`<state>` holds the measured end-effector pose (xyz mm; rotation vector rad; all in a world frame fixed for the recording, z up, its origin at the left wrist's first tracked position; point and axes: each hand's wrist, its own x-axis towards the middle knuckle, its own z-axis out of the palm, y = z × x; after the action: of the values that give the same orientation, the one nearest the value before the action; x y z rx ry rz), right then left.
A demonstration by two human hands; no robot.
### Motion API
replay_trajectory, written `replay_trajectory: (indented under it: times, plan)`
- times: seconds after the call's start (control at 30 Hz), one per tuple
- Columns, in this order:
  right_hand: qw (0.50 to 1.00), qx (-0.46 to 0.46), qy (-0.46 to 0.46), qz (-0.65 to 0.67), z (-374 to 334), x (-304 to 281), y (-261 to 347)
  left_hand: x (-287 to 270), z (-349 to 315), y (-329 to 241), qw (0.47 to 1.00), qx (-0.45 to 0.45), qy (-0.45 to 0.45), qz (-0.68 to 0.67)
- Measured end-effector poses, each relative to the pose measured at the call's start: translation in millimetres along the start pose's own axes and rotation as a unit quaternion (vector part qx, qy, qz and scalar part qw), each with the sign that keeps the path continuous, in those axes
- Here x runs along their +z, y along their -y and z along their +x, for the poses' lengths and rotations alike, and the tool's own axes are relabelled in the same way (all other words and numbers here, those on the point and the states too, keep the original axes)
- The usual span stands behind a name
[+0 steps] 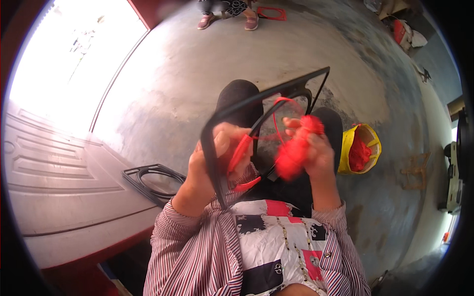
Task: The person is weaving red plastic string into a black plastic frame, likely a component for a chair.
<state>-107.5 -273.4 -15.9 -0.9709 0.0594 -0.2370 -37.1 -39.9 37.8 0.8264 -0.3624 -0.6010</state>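
Note:
My left hand (202, 165) is closed around a black square frame (271, 92) that has a round ring inside it, held tilted above my lap. Part of the ring beside my left fingers is covered in red wrapping (240, 152). In my right hand (322, 157) is a bundle of red cord (292, 159), blurred by motion. A loop of red strand (275, 121) runs by the frame's inner ring, close to the bundle. How the strand passes around the ring is too blurred to tell.
Left of my legs, another black frame (148, 172) leans near a pale panelled door (59, 163). A yellow container (347, 148) with red material stands at my right. Across the floor are another person's feet (251, 22) and a red frame (272, 13).

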Motion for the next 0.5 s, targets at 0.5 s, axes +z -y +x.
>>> replay_trajectory:
  times: [0.5]
  plan:
    - [0.974,0.003,0.054,0.221,-23,-20,51,-35,3,-16,0.996,-0.042,-0.076,-0.024]
